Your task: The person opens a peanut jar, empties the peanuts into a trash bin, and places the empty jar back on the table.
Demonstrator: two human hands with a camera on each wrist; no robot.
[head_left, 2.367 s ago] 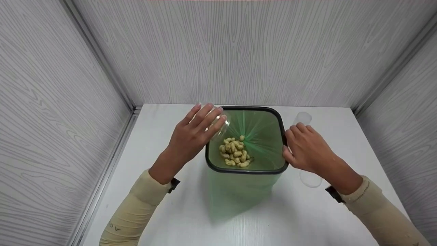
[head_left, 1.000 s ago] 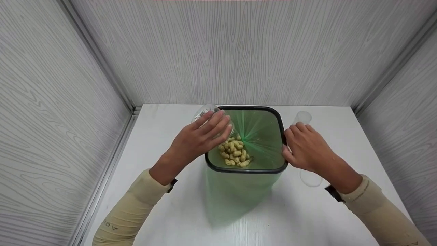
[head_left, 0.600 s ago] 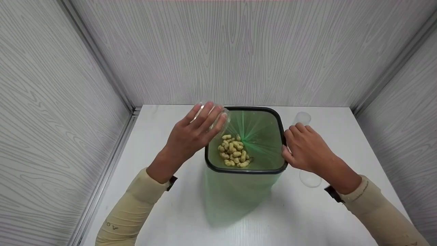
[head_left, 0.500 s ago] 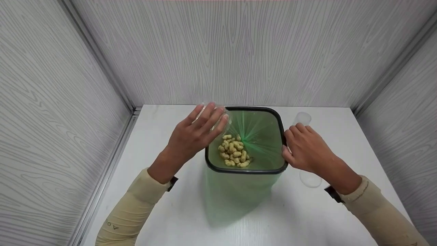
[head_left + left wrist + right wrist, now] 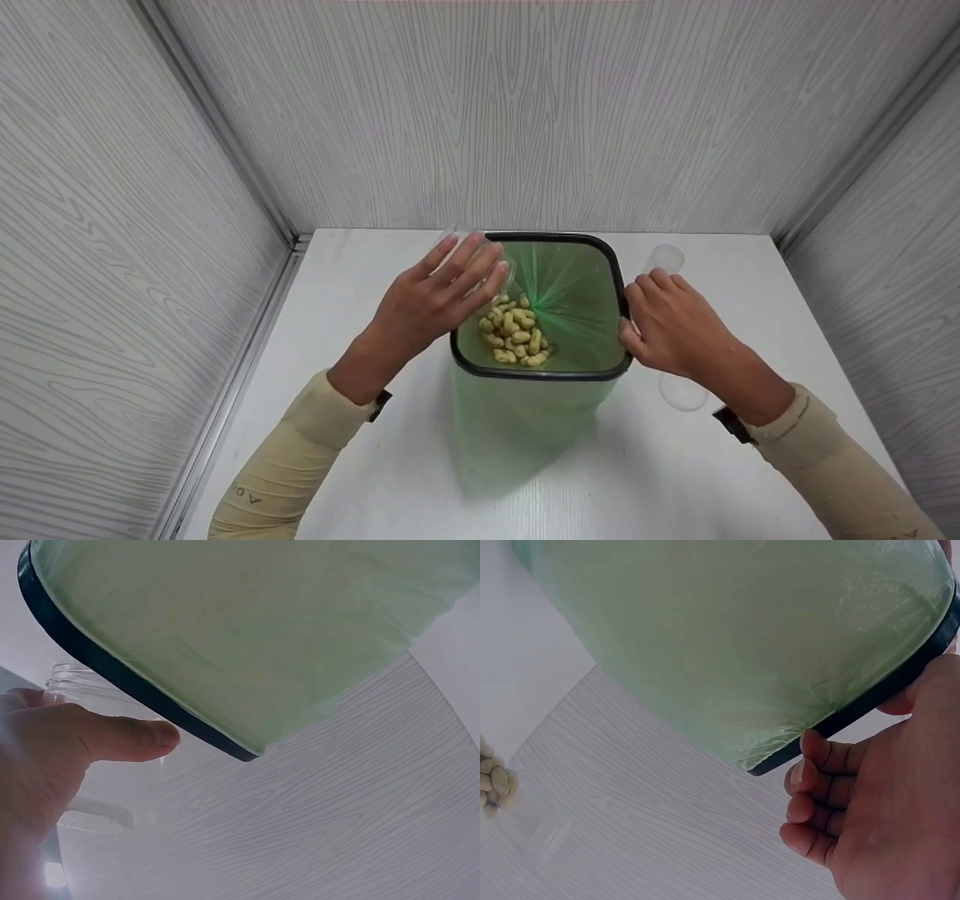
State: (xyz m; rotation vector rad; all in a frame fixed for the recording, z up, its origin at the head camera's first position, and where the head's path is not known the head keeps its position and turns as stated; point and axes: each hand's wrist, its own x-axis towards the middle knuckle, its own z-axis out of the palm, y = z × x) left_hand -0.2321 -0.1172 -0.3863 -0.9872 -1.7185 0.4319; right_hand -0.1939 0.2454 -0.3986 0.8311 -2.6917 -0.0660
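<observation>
My left hand [image 5: 427,296] holds a clear plastic jar [image 5: 97,679] over the left rim of a bin. The jar is tilted, its threaded mouth visible in the left wrist view; the fingers hide much of it in the head view. The bin has a black rim [image 5: 540,375] and a green plastic bag lining [image 5: 577,322]. Unshelled peanuts [image 5: 517,334] lie in a heap inside, toward the left. On the right side my right hand [image 5: 679,326] grips the rim, fingers curled over its edge.
Behind my right hand a translucent container [image 5: 665,259] is on the white table [image 5: 360,480], partly hidden. A clear round lid [image 5: 682,394] lies nearer. Pale nuts [image 5: 493,784] show at the right wrist view's left edge. Wood-grain panels [image 5: 480,112] enclose the table.
My left hand has rocked the jar up and down over the bin's left side. A few peanuts near the heap's top have shifted. My right hand stays on the rim.
</observation>
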